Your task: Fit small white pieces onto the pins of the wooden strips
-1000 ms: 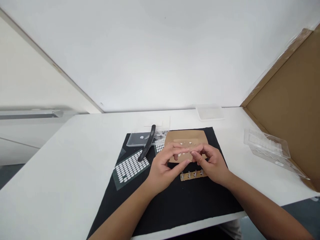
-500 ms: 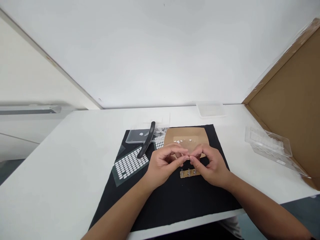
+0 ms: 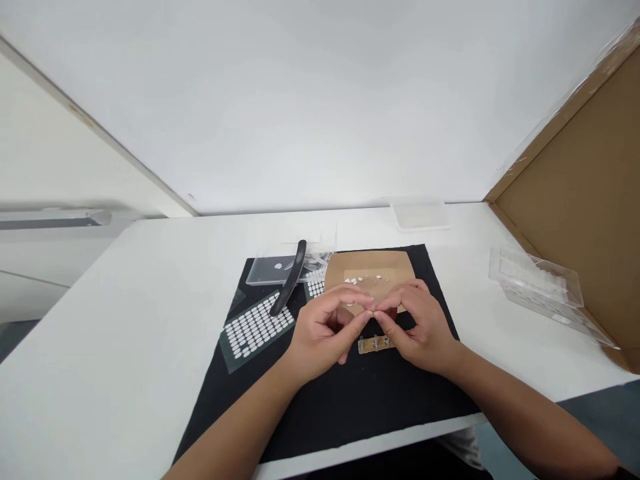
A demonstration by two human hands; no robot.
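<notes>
Above a black mat, my left hand and my right hand meet fingertip to fingertip. Both are closed in a pinch; whatever lies between the fingertips is too small to make out. Just below them rests a small wooden strip with clear pegs, its right end partly behind my right hand. Behind the fingers lies a brown card tray with several small white pieces on it. A sheet of white oval stickers is left of my left hand, with a curved black nail file across its corner.
A clear plastic box with loose clear pieces stands at the mat's back left, beside a second sticker sheet. Farther back is a shallow clear lid. Clear boxes stand at right near a cardboard wall.
Both hands stay joined at the fingertips, with the fingers shifting slightly. The whole view has moved a little, so everything sits slightly higher and further left.
</notes>
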